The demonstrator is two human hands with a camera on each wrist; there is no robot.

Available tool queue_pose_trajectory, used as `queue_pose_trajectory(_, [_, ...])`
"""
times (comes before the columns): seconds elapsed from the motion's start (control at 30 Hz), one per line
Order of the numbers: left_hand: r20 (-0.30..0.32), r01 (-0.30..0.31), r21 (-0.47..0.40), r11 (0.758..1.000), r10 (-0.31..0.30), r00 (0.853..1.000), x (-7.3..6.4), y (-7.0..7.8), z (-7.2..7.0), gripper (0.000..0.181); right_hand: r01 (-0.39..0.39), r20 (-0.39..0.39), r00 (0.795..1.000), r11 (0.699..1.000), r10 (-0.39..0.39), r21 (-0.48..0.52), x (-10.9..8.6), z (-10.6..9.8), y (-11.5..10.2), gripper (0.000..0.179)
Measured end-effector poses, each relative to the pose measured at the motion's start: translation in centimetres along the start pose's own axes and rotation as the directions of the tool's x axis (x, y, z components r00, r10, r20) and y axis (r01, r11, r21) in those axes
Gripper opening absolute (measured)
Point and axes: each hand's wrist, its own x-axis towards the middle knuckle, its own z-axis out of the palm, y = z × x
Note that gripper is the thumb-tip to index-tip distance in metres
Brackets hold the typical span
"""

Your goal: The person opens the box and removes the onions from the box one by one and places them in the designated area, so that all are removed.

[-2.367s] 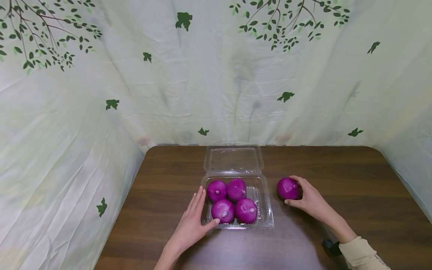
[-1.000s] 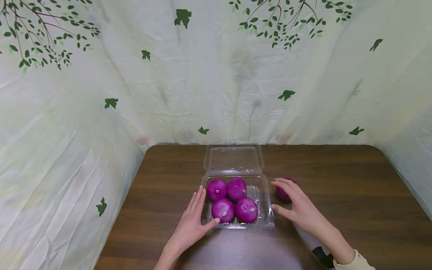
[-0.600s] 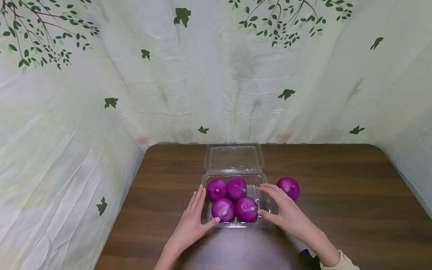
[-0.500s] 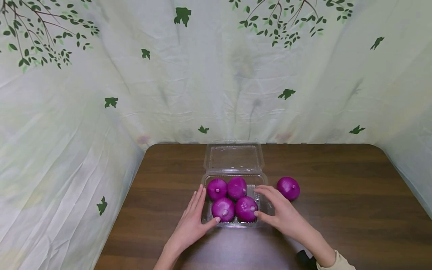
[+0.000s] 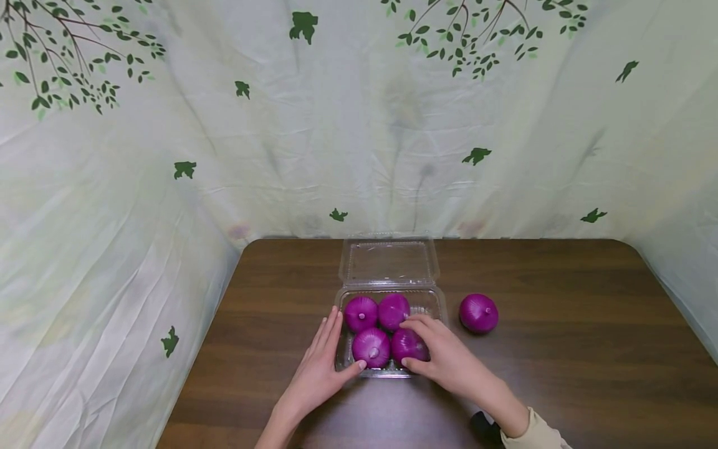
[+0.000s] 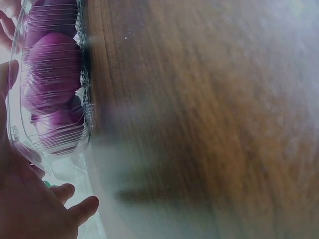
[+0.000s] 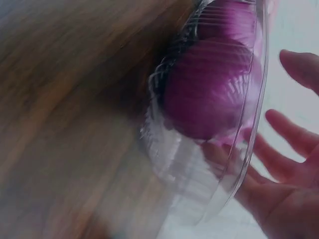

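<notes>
Right fingers now astride onion

Purple onions: no text readable on any of them
Clear box: no label or brand readable
Lid: no lettering readable
Table: no markings readable
Backdrop: no words or numbers readable
Black wrist device: too small to read
</notes>
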Motion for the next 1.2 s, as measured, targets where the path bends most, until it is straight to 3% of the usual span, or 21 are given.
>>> queue_pose_trajectory(0.5, [0.005, 0.012, 0.002, 1.000, -0.012, 1.000, 0.0, 0.0, 0.0, 0.106, -0.048, -0.011, 0.999, 0.998, 0.048, -0.045, 0.7, 1.1, -0.5, 0.051])
queue_pose_trajectory(0.83, [0.009, 0.016, -0.004, 1.000, -0.016, 1.000, 0.0, 0.0, 0.0, 0.105, -0.021, -0.086, 0.996, 0.997, 0.015, -0.068, 0.5, 1.6, -0.3, 0.052])
queue_pose_trajectory(1.2, [-0.010, 0.002, 0.008, 1.000, -0.002, 1.000, 0.0, 0.0, 0.1, 0.105, -0.036, -0.157, 0.987, 0.998, 0.044, 0.054, 0.2, 1.7, 0.2, 0.052])
